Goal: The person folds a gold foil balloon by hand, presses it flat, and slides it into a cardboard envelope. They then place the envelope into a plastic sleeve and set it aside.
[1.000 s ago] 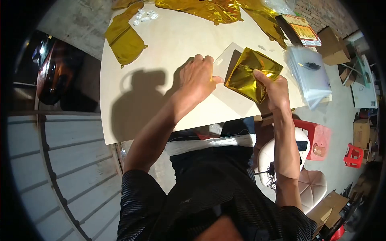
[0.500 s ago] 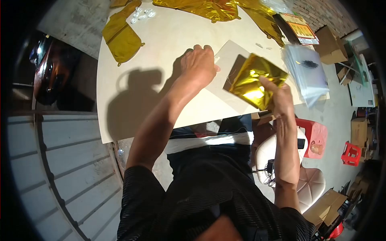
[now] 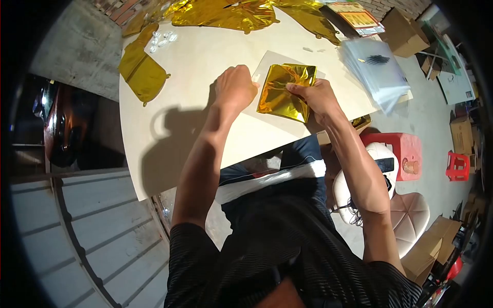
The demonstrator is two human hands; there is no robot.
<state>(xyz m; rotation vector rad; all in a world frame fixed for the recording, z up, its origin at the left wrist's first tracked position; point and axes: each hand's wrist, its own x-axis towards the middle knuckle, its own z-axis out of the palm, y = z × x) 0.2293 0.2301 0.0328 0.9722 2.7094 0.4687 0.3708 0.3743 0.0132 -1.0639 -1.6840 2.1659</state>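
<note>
My right hand (image 3: 319,100) grips a folded gold foil balloon (image 3: 280,100), thumb on top and fingers underneath. The shiny packet is over a flat, pale, see-through sheet (image 3: 268,60), perhaps a plastic bag, on the table. To the left, my left hand (image 3: 235,91) is closed, with its fingers curled under and its thumb side by the sheet's left edge. What its fingers pinch, if anything, is hidden. Near the right edge of the table lies a stack of clear plastic bags (image 3: 367,66) with a black mark on it.
Flat gold foil balloons (image 3: 146,77) lie along the far side of the wooden table (image 3: 179,61). Small white bundles (image 3: 163,40) sit at the back left. A printed box (image 3: 354,18) stands at the back right. Beside me are a red stool (image 3: 393,143) and a padded chair (image 3: 408,215).
My right hand has brought the folded gold foil balloon left, over the pale sheet and closer to my left hand. The left hand remains closed beside the sheet. The camera view has shifted.
</note>
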